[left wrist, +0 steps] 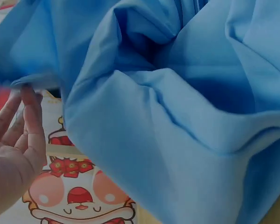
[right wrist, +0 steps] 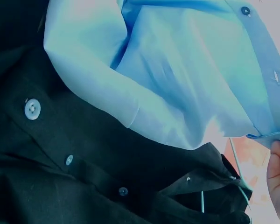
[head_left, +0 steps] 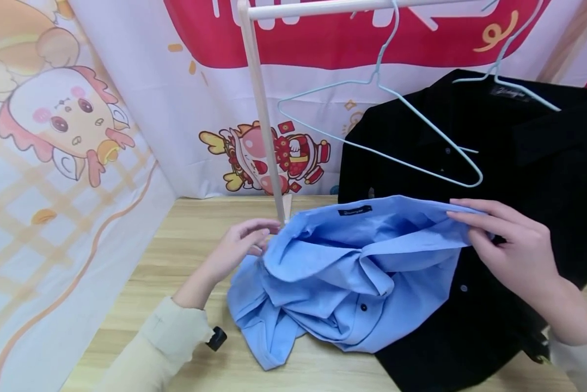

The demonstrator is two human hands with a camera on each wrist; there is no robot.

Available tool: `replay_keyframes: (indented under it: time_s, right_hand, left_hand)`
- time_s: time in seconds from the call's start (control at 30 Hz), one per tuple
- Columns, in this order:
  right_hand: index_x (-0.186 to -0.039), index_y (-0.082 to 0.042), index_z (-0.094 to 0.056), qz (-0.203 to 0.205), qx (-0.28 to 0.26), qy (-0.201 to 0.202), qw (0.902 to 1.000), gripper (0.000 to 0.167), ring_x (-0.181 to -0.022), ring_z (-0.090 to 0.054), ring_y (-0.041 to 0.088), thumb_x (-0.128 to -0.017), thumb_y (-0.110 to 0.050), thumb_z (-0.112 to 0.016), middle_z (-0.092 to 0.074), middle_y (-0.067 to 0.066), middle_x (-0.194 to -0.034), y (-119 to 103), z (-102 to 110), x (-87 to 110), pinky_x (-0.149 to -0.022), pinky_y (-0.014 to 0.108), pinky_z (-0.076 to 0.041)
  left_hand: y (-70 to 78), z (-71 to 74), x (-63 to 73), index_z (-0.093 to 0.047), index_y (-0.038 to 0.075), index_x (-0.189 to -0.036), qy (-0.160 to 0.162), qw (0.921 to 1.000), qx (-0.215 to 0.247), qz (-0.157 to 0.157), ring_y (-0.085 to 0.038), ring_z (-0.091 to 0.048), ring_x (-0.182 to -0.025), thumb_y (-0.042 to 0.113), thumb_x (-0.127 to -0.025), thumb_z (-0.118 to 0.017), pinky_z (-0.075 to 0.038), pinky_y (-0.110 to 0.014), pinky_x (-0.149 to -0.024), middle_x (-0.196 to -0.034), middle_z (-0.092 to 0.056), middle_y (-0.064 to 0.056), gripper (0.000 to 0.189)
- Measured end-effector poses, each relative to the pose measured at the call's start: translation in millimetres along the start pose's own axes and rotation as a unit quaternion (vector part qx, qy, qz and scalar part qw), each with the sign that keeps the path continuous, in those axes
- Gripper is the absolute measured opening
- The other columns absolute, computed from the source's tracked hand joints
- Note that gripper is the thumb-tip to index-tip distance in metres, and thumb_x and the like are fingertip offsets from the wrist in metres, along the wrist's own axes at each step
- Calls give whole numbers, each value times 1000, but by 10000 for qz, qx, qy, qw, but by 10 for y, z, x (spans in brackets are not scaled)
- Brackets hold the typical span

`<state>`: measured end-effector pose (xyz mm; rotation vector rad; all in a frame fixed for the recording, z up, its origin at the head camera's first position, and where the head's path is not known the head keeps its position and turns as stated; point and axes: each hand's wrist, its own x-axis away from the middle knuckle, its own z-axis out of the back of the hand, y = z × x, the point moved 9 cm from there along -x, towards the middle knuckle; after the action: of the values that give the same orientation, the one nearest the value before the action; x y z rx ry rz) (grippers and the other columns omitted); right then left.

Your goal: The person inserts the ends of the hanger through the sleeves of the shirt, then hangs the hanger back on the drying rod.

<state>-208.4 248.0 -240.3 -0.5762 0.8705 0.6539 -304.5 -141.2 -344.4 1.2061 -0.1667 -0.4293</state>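
Observation:
A light blue button-up shirt (head_left: 332, 283) is bunched up with its neck opening toward the top and a small black label inside. The right hand (head_left: 519, 245) pinches the right end of its collar between thumb and fingers; in the right wrist view that hand (right wrist: 278, 175) is at the lower corner of the button strip. At the shirt's left side is the left hand (head_left: 239, 242), its fingers loosely extended with the tips at the cloth's edge. In the left wrist view the fingertips of this hand (left wrist: 16, 144) meet the blue cloth from below.
A bare pale blue wire hanger (head_left: 421, 163) hangs from a white rack (head_left: 264, 109) behind the shirt. To the right, a black shirt (head_left: 396, 136) hangs on a second hanger (head_left: 509, 81), partly behind the blue one. Below lies a wood-grain table (head_left: 176, 261), with printed cloth (head_left: 215, 98) behind.

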Motion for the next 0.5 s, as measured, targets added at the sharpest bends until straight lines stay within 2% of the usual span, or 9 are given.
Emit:
replay_keyframes:
  time_s: [0.07,0.13,0.2,0.3,0.37,0.43,0.5]
  right_hand:
    - [-99,6,-78,-11,-8,16,10000,49,-108,-56,-9,-103,-32,-47,-72,23,-112,0,8,-12,-58,11,-32]
    - [-99,6,-78,-35,-48,36,10000,46,-108,-56,-9,-102,-29,-48,-72,24,-112,11,8,-12,-57,11,-30]
    - [-99,6,-78,-79,-104,49,9999,42,-106,-56,-9,-101,-24,-50,-72,24,-112,27,-2,-2,-57,10,-30]
    - [-100,6,-78,-136,-196,81,9997,34,-95,-54,-7,-97,-16,-53,-72,24,-112,43,-32,1,-55,10,-29]
    - [-100,6,-78,-177,-232,98,9995,28,-85,-51,-6,-94,-8,-55,-72,24,-112,36,-50,-13,-55,9,-28]
    - [-100,7,-78,-216,-239,102,9994,25,-74,-46,-6,-90,-1,-56,-71,24,-112,4,-63,-45,-53,10,-27]
    - [-99,7,-78,-252,-246,100,9993,26,-65,-40,-4,-86,6,-56,-71,25,-111,-25,-77,-70,-51,11,-26]
  left_hand:
    - [-54,5,-52,-60,-3,-137,-30,9999,-106,117,-35,-66,-98,7,-105,-44,-56,-47,-87,-132,-64,-23,38]
    - [-114,6,-114,-62,0,-137,-109,9979,-614,167,-37,-65,-100,4,-100,-45,-53,-52,-89,-133,-63,-22,40]
    - [-187,-21,-165,-61,3,-140,-337,9920,-1194,238,-38,-62,-111,4,-97,-53,-51,-55,-94,-137,-61,-20,44]
    - [-266,-153,-218,-52,2,-148,-1025,9792,-1751,90,-41,-52,-130,7,-92,-63,-44,-57,-105,-147,-54,-20,57]
    - [-277,-269,-221,-44,1,-153,-1523,9719,-1794,-1,-41,-44,-139,5,-88,-68,-38,-57,-111,-152,-48,-20,69]
    - [-269,-378,-214,-41,1,-155,-1915,9636,-1864,-103,-39,-39,-143,2,-84,-71,-33,-56,-115,-155,-45,-19,77]
    - [-262,-452,-189,-42,4,-155,-2137,9561,-2002,-2,-36,-39,-144,2,-82,-75,-32,-54,-116,-154,-46,-15,79]
